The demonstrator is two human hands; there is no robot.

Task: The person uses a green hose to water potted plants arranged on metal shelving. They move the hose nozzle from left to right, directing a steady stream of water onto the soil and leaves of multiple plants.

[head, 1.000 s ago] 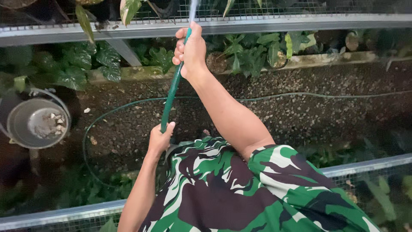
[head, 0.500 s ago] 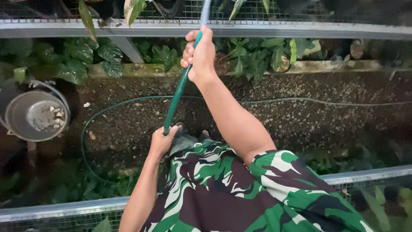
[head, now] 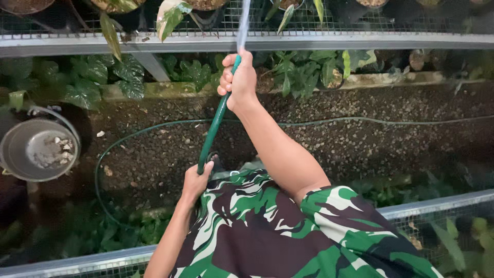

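Observation:
A green garden hose (head: pixel 215 126) runs up from near my waist to the top of the view. My right hand (head: pixel 238 82) grips it close to its end, arm stretched forward. My left hand (head: pixel 195 181) holds the same hose lower down, near my camouflage-patterned shirt (head: pixel 272 231). A jet of water (head: pixel 243 23) leaves the hose end toward the potted plants (head: pixel 170 13) on a wire mesh shelf (head: pixel 257 41). The rest of the hose loops over the gravel ground (head: pixel 360 139).
A metal bucket (head: pixel 38 149) with bits inside stands at the left. Leafy green plants (head: pixel 103 77) grow under the shelf. A second mesh shelf edge (head: pixel 437 206) crosses the lower right, with more foliage below.
My right hand has lowered slightly in the view and shifted right with the hose end. The left hand keeps its grip lower on the hose.

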